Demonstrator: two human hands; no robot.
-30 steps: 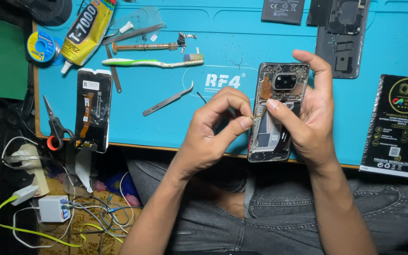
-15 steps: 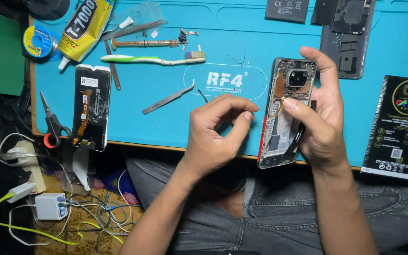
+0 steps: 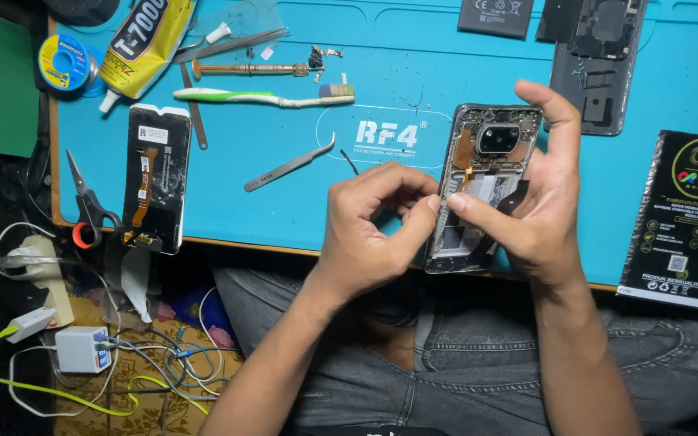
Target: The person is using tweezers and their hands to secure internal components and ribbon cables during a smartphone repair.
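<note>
The opened phone frame, its back cover off and its camera module and boards bare, is held tilted over the near edge of the blue work mat, above the person's lap. The right hand grips it from the right side: the index finger curls over the top corner, the thumb lies across the middle of the frame, and the other fingers are behind it. The left hand comes in from the left with its fingers curled narrow, thumb and forefinger pinched together against the frame's left edge; whether anything small sits between them cannot be told.

On the mat, well apart from the hands, lie curved tweezers, a toothbrush, a screen panel face down, a glue tube and a black packet. Scissors lie at the mat's left edge.
</note>
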